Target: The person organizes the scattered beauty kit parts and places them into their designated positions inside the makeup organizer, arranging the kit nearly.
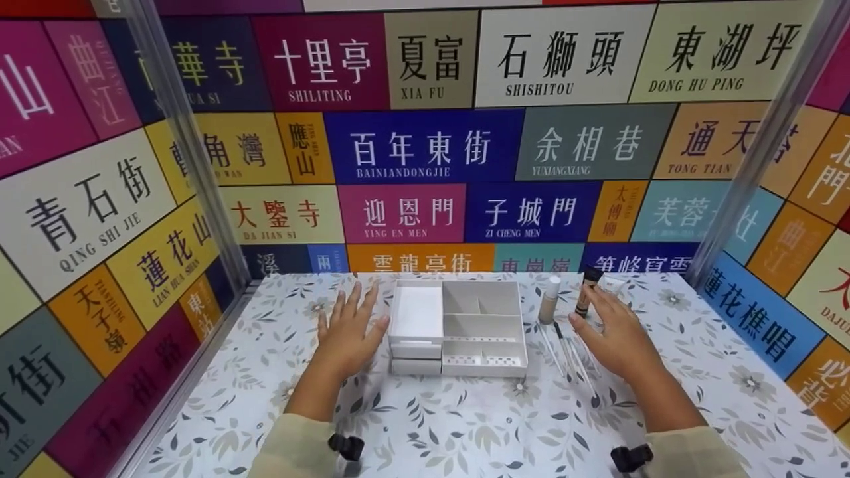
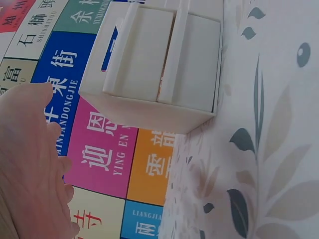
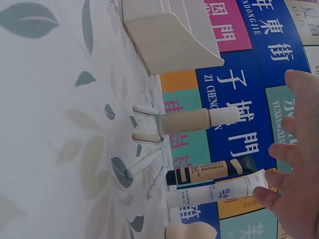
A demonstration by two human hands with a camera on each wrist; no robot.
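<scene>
A white desk organizer point(image 1: 481, 328) stands mid-table, with drawers on its left and compartments on its right. Just left of it is my left hand point(image 1: 348, 328), fingers spread and holding nothing. The left wrist view has that hand point(image 2: 30, 164) apart from two drawer fronts point(image 2: 142, 52). My right hand point(image 1: 616, 335) is over the cosmetics at the right, fingers extended. Near it stand a beige bottle with a white cap point(image 3: 187, 121), a black-and-tan tube point(image 3: 209, 172) and a white tube point(image 3: 219, 193). In the right wrist view, no item is gripped by the right hand point(image 3: 296, 159).
Several thin sticks point(image 1: 563, 352) lie between the organizer and the right hand; their kind is unclear. A beige rounded object point(image 3: 192, 230) shows partly beside the white tube. The floral tablecloth point(image 1: 425, 425) extends toward me, and printed panels point(image 1: 425, 146) enclose the table's back and sides.
</scene>
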